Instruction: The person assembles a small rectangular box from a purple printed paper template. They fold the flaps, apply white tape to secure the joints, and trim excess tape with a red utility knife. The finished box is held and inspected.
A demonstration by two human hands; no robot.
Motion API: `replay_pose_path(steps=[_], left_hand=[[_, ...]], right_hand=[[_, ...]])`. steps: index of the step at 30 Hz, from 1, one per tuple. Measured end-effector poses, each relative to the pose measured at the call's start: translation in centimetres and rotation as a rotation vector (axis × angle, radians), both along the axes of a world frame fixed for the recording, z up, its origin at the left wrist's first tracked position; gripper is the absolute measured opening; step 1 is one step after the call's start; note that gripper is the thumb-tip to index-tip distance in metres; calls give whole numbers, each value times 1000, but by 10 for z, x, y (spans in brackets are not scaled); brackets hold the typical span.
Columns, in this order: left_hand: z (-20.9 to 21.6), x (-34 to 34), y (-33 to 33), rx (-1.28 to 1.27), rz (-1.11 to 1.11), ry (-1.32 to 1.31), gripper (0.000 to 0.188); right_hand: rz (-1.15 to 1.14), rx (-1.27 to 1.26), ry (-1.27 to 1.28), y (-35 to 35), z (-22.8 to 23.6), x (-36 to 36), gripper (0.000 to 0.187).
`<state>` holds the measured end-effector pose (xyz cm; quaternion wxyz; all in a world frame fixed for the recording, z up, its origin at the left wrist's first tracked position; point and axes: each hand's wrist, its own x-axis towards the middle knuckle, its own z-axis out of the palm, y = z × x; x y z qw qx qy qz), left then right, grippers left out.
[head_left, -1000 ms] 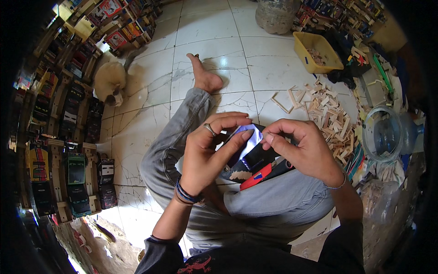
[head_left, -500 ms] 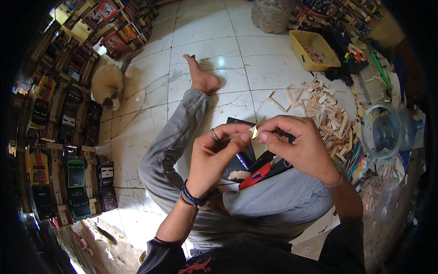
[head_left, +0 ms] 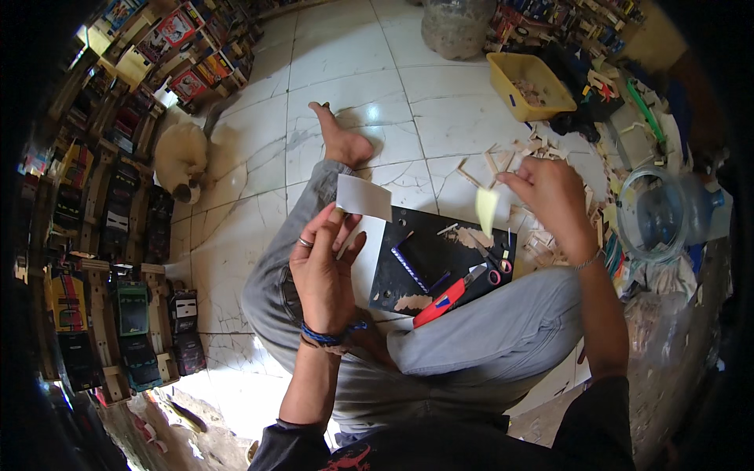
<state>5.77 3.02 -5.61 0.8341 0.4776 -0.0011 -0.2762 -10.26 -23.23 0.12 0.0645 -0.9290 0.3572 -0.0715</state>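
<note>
My left hand [head_left: 326,267] pinches a small white rectangular sheet [head_left: 364,196] by its lower left corner, above my bent leg. Off to the right, my right hand [head_left: 550,200] is closed on the top of a pale yellow paper piece [head_left: 487,210] that hangs down. The two pieces are well apart. Between and below my hands lies a worn black board [head_left: 385,275]. A red box cutter [head_left: 440,306] with its blade out, scissors [head_left: 493,271] and a blue-and-white pen [head_left: 410,271] rest on it.
Small wood pieces [head_left: 542,243] are heaped right of the board. Beyond are a yellow basin [head_left: 542,86] and a clear plastic jug [head_left: 652,212]. A cat [head_left: 181,153] lies at the left beside shelves of toy trucks [head_left: 133,314]. White tiles [head_left: 338,63] cover the floor.
My hands, together over the board before, have moved apart. The yellow paper has come away from the white sheet and went right with my right hand; the sheet moved left with my left hand.
</note>
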Motion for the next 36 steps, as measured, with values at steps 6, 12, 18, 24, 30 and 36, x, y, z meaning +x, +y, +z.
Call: replay_pose_path(steps=[6, 12, 18, 24, 30, 36], left_hand=[[-3, -30, -20, -98, -46, -32, 24], [-3, -38, -29, -48, -134, -103, 21], [0, -35, -30, -93, -206, -84, 19], [-18, -30, -24, 187, -358, -502, 36], [-84, -18, -26, 932, -360, -948, 33], [-107, -22, -32, 912, -306, -1094, 30]], right_hand=[[682, 17, -389, 73, -11, 27, 29], [714, -186, -366, 72, -15, 26, 27], [684, -177, -477, 66, -22, 25, 19], [489, -38, -626, 46, -15, 26, 15], [207, 315, -679, 32, 1, 14, 14], [160, 714, -738, 36, 2, 16, 22]])
